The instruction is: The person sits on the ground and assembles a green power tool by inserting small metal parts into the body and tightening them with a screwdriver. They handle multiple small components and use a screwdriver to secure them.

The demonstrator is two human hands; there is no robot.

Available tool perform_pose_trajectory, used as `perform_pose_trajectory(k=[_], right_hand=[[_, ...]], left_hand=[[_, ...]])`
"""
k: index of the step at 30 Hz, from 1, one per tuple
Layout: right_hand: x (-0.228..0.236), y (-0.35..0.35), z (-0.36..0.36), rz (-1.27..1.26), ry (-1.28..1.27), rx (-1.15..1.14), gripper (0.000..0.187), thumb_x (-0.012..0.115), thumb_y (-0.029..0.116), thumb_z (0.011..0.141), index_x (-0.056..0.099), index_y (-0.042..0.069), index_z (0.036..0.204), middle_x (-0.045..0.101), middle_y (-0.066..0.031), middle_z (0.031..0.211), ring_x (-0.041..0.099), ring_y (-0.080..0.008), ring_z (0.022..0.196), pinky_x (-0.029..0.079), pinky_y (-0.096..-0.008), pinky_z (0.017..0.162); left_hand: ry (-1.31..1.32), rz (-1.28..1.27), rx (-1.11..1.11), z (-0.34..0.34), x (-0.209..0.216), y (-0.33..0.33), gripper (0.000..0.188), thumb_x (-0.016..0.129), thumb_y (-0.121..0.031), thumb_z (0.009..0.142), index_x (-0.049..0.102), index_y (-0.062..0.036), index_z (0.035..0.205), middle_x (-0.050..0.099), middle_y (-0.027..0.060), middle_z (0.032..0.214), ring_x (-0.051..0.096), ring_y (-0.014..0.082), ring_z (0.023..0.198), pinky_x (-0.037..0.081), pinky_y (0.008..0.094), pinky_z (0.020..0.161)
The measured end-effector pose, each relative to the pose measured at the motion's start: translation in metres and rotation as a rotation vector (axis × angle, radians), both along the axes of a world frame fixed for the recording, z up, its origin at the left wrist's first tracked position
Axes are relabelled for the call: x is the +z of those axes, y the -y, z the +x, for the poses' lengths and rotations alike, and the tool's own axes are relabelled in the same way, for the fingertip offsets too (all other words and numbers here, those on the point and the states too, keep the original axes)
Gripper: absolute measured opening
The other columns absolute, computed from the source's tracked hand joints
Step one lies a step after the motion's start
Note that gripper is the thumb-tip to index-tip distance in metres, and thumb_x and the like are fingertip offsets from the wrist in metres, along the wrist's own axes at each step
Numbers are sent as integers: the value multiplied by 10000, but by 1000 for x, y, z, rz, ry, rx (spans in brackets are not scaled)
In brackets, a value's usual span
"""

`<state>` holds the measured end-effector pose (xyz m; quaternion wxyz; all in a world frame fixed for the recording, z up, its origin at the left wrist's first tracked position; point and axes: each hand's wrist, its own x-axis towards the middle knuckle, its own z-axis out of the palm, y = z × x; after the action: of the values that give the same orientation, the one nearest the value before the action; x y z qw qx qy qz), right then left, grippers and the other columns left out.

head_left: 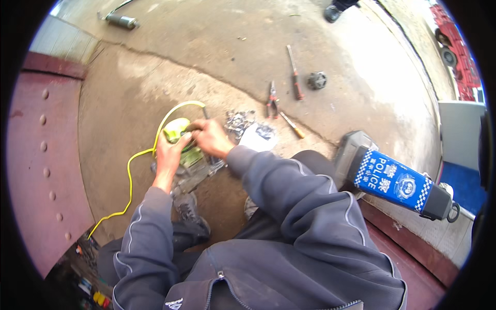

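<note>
Part of the yellow-green tool [176, 128] is covered by the left hand [166, 152]. The right hand's [212, 138] fingers are blurred, and what is touched cannot be told. The metal bits [238, 122] are too small to be identified. Another person's leg [344, 3] is cut off above, the red vehicle [461, 51] at right.

Stained concrete floor [268, 57] lies beneath the fingers [198, 125]; riveted reddish panel [62, 155], left of them; bright glare [385, 72], right.
</note>
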<state>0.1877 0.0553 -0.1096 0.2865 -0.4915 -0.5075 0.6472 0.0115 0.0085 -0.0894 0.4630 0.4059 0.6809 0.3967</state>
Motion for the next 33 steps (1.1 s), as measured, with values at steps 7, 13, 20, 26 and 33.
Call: perform_pose_trajectory(k=[7, 13, 20, 26, 33], right_hand=[[5, 3, 9, -23, -43, 15, 339, 597, -11, 958, 749, -103, 1247, 802, -177, 987, 765, -209, 814, 618, -384, 756], [17, 8, 13, -14, -6, 81, 353, 669, 41, 955, 749, -66, 1282, 808, -197, 1049, 768, -231, 894, 613, -395, 828], [16, 10, 13, -9, -16, 50, 338, 646, 56, 968, 771, -42, 1267, 815, -250, 1138, 795, -318, 1085, 600, -418, 985], [15, 10, 9, -37, 18, 69, 333, 642, 39, 953, 783, -45, 1244, 815, -251, 1141, 794, -324, 1092, 598, -414, 996], [19, 10, 10, -91, 4, 61, 312, 647, 38, 948, 798, -44, 1209, 825, -200, 1030, 780, -241, 943, 612, -387, 882]], left_hand=[[-268, -47, 11, -3, -11, -2, 684, 928, -373, 888, 666, 43, 1364, 765, 155, 1250, 733, 234, 1130, 567, 386, 993], [-145, -29, 25, -2, 1, 5, 600, 914, -328, 889, 697, 13, 1332, 775, 118, 1219, 735, 219, 1099, 574, 384, 979], [-247, -19, -4, -1, 6, 3, 679, 912, -336, 847, 661, 59, 1339, 787, 213, 1205, 763, 303, 1111, 579, 427, 987], [-235, -13, 15, -1, 5, 9, 655, 916, -321, 855, 669, 54, 1332, 789, 205, 1205, 764, 307, 1107, 581, 430, 991], [-250, -21, 8, 3, 6, 9, 597, 900, -281, 894, 680, 23, 1358, 779, 140, 1257, 748, 219, 1133, 580, 371, 1006]])
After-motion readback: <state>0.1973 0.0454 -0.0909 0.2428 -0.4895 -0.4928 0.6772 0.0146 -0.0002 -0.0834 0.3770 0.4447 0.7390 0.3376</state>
